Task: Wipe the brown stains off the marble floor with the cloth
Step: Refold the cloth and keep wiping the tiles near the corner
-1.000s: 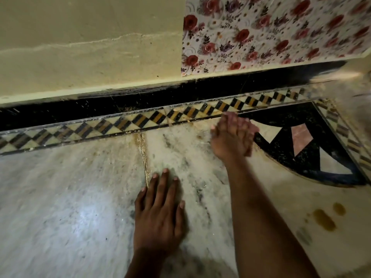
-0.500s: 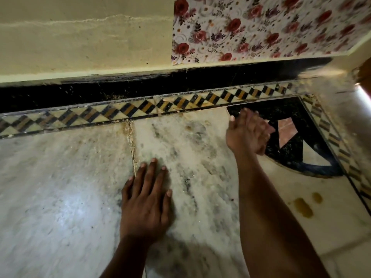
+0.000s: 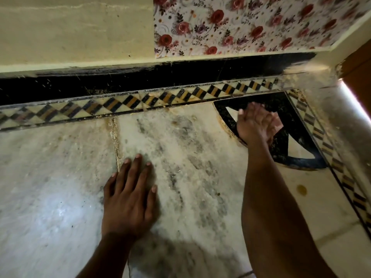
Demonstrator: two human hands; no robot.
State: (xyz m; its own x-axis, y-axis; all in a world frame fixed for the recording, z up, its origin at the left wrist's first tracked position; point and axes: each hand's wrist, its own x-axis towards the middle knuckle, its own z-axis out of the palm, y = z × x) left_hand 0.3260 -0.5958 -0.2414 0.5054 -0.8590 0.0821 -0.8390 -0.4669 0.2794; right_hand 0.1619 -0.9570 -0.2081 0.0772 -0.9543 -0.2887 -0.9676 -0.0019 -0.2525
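On the marble floor [image 3: 60, 187], left hand [image 3: 128, 199] pressed flat with fingers spread beside a seam; right hand [image 3: 255, 125], fingers straight and together, over the black inlay [image 3: 297, 117]; brown stain [image 3: 301, 190] lies right; cloth not discernible.

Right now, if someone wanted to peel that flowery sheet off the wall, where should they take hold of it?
Probably at the flowery sheet's lower left corner, coming from the bare wall to its left. The sheet lies flat against the wall, so only an edge offers a pinch, and two free edges meet at that corner. Whether the corner has already lifted cannot be told.
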